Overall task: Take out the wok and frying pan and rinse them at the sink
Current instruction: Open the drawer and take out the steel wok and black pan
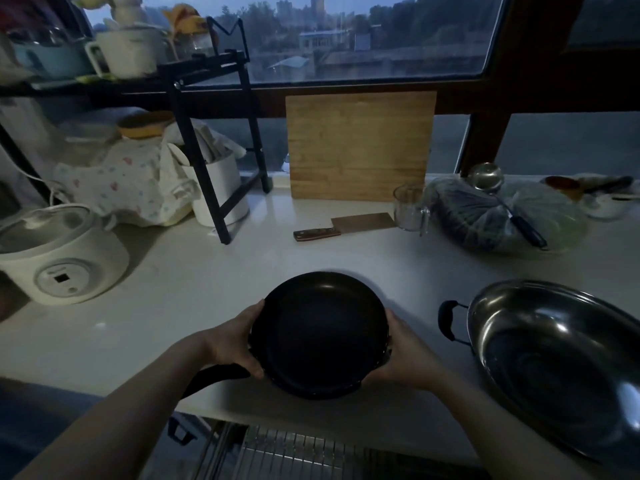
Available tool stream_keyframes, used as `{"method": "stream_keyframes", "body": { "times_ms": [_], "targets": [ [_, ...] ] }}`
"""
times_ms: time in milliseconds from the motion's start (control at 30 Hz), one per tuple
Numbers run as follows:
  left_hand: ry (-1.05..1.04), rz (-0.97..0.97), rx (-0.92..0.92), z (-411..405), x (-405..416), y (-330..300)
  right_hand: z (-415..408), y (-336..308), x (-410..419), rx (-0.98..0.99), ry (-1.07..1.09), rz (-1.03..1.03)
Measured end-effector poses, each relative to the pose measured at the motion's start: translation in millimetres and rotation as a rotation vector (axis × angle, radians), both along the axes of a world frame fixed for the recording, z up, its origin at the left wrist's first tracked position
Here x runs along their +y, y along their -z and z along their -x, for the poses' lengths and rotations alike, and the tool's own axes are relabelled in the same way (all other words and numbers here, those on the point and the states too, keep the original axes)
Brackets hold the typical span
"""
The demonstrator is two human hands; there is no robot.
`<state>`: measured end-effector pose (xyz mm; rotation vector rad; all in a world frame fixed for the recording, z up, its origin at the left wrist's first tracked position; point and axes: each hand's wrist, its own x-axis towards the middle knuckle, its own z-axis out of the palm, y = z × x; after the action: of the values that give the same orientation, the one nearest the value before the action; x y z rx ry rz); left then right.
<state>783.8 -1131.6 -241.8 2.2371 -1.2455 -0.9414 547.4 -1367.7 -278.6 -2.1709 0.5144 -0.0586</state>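
The left hand [235, 342] grips the black frying pan [320, 336] at its nine o'clock rim, fingers curled under; the right hand [403, 348] clasps the three o'clock rim, its fingertips hidden beneath. The pan sits over the white counter [214, 292], its handle [214, 377] pointing to eight o'clock, partly behind the left wrist. The steel wok [557, 358] rests at three o'clock, cut off by the frame edge. Dim light blurs detail.

Dim, bluish dusk light via window [363, 39]; glare spots on wok [561, 351]; wide-angle bowing at edges; corners soft, shadowed.
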Motion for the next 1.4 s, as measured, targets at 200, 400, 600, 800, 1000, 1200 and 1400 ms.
{"method": "stream_keyframes", "body": {
  "times_ms": [200, 400, 600, 800, 1000, 1200, 1400],
  "targets": [
    [-0.011, 0.005, -0.006, 1.0, -1.0, 12.0, 5.9, 2.3, 2.5, 0.028, 0.008, 0.008],
    [-0.007, 0.04, 0.0, -1.8, 3.3, 19.8, 16.4, -1.7, 8.1, 0.047, -0.009, 0.054],
    [-0.001, 0.095, -0.062, 0.4, 9.3, 25.2, 21.6, -0.2, 9.8, 0.151, 0.023, 0.137],
    [0.017, 0.244, -0.338, 22.7, 23.7, 20.1, 51.6, -11.6, 34.7, 0.095, 0.057, 0.211],
    [0.064, 0.339, -0.449, 99.5, 76.6, 29.1, 133.8, -11.1, 90.2, 0.119, 0.091, 0.275],
    [0.008, 0.295, -0.387, 218.0, 152.5, 36.8, 235.8, 3.6, 177.6, 0.091, 0.244, 0.296],
    [-0.066, 0.247, -0.46, 312.0, 259.4, 75.7, 332.4, 35.6, 290.0, 0.042, 0.518, 0.329]
  ]
}}
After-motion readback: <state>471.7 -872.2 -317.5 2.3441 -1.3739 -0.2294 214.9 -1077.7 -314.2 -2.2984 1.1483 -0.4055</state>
